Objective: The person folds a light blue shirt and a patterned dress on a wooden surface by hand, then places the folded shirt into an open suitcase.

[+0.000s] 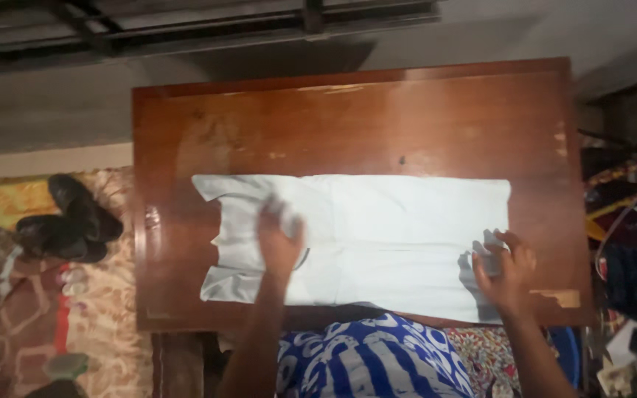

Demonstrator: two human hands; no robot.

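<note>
Your left grip (278, 239) pinches the white shirt (377, 243) near its neckline, right grip (506, 265) clutches the hem (flat on the wooden surface (348, 125)).

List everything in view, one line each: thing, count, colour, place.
Table: one, reddish-brown wood, centre of the view.
Shirt: one, white, spread flat along the table's near half.
Shoes: a dark pair, on the floor to the left of the table.
Mat: one, patterned tan and red, on the floor under the shoes.
Clothes pile: mixed colours, at the right edge.
Patterned clothing: blue and white, worn by the person, bottom centre.
Left hand: one, pressing on the shirt's left part.
Right hand: one, gripping the shirt's right edge.
</note>
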